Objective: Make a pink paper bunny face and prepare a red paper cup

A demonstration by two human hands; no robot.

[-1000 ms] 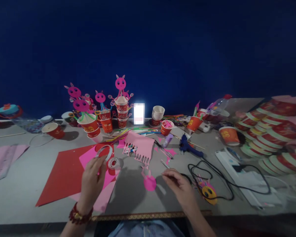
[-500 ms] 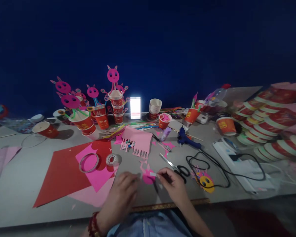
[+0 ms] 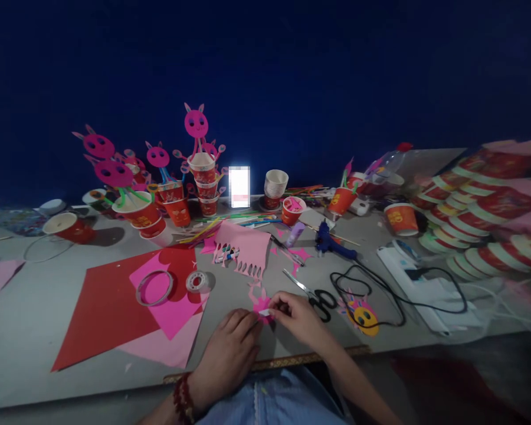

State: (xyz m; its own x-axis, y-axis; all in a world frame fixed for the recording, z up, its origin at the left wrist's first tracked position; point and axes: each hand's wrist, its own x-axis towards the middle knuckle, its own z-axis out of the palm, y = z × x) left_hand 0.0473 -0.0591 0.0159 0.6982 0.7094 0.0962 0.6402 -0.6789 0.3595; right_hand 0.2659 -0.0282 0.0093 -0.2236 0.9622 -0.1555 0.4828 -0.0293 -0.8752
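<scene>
A small bright pink paper cutout with pointed ears or spikes lies near the table's front edge. My left hand is at its left side, fingers together and curled onto its edge; the thumb is mostly hidden. My right hand pinches a small white strip between thumb and fingertips, over the cutout's face. Whether the strip sticks to the cutout I cannot tell. Black-handled scissors lie open just right of my right hand. Behind the cutout is a pale pink sheet with cut-out gaps along its edge.
To the left are a red sheet, a tape ring and a smaller tape roll. A blue glue gun, its black cord and a white power strip lie right. Cups with pink paper figures stand behind.
My left hand has moved right, up to the cutout's edge. My right hand has shifted slightly left, bringing the white strip over the cutout. The whole view has shifted a little.
</scene>
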